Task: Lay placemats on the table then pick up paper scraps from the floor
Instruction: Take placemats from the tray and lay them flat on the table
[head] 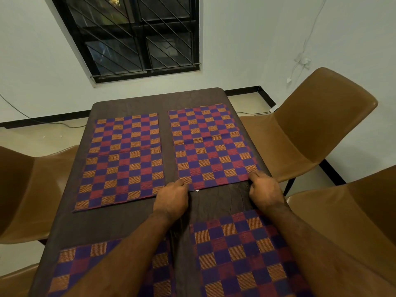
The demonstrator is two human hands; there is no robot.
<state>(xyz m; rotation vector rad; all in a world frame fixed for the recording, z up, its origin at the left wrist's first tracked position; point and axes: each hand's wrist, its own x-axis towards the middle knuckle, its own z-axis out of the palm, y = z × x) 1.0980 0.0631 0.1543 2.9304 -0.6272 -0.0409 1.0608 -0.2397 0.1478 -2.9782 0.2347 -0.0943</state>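
Several checkered placemats in purple, red and orange lie on the dark brown table [132,219]. The far right placemat [212,146] lies flat, and both my hands are at its near edge. My left hand [171,198] pinches its near left corner. My right hand [264,188] pinches its near right corner. The far left placemat [124,159] lies flat beside it. A near right placemat [242,251] and a near left placemat [85,266] lie under my forearms. A small white bit [197,190], perhaps a tag, shows at the held mat's near edge.
Brown chairs stand round the table: one at the right [310,129], one at the near right [351,221], one at the left [27,189]. A barred window [132,37] is in the far wall. Cables run along the beige floor [42,136] and the wall.
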